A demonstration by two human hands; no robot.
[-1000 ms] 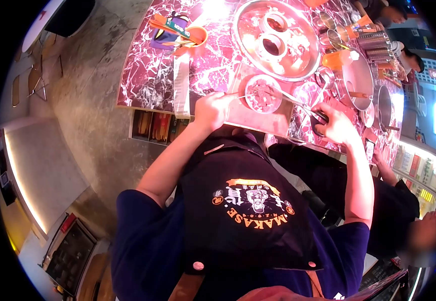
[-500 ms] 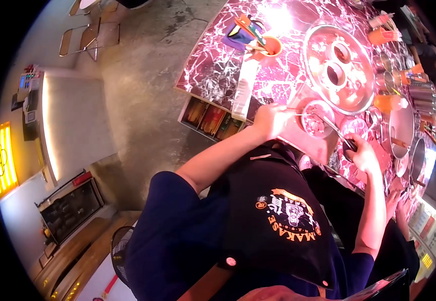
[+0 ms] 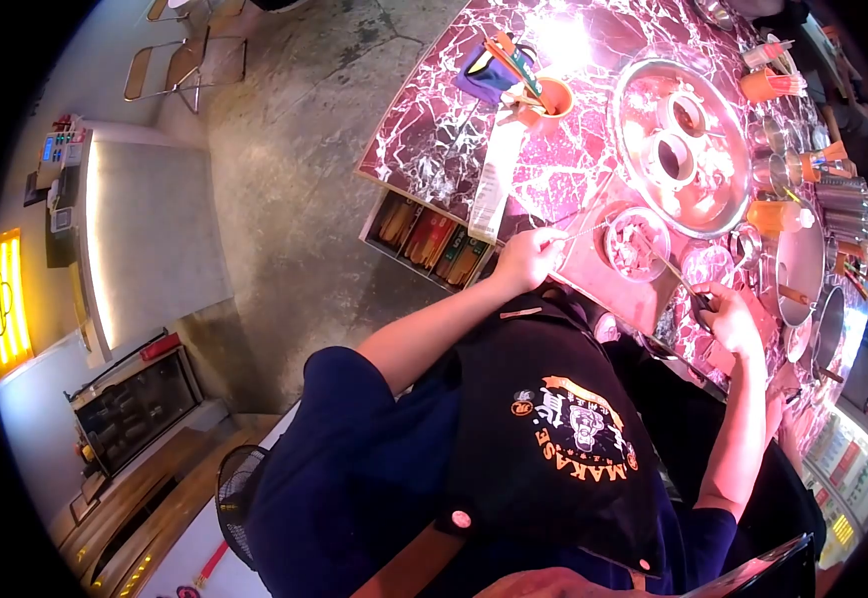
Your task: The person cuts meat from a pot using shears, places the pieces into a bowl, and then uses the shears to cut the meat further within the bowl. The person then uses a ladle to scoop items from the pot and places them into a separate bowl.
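Your left hand (image 3: 528, 261) pinches a thin skewer (image 3: 587, 231), right hand (image 3: 733, 319) clamps scissors (image 3: 700, 303) at the bowl (image 3: 608, 262): apparently snipping, which calls for steadiness.

We are seeing open room on the marble tabletop (image 3: 429, 130) beyond our left hand (image 3: 527, 261) (a pale strip (image 3: 497, 184) is lying along that way). Between our hands the bowl (image 3: 639, 278) is standing, the wide pan (image 3: 701, 216) is blocking behind, and a pot (image 3: 801, 257) is narrowing our right hand's (image 3: 732, 319) side.
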